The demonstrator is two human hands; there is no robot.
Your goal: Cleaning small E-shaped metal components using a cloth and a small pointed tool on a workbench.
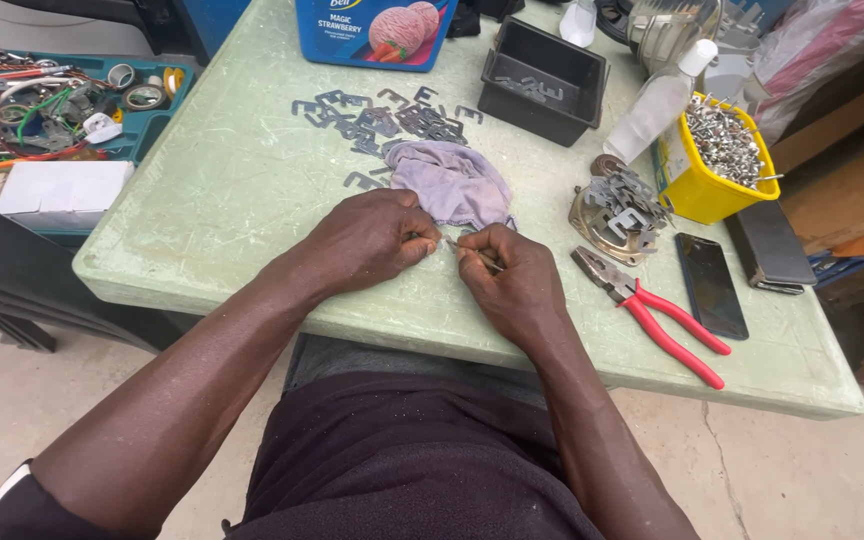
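Metal piece [464,248], small and thin, sits pinched between both hands near the front edge of the pale green table [242,200]; its exact shape cannot be told, most of it being hidden by fingers. Left hand [372,240] is curled, thumb and fingertips pressed together on the piece's left end. Right hand [512,275] is likewise curled, fingertips closed on the right end, knuckles facing up. The two hands nearly touch at the fingertips.

Just behind the hands lies a crumpled lilac cloth [452,185], touching the right hand's knuckles or very near them. Beyond the cloth, a scatter of flat grey metal stampings [382,120] spreads over the tabletop. To the right of the hands, red-handled pliers [652,315] lie diagonally, jaws pointing toward the cloth. Further right, a dark phone [712,285] lies flat. Behind the pliers, a round brass-coloured part [592,225] carries a heap of grey stampings. A yellow tub [702,185] holds screws. A black tray [542,80] stands at the back.
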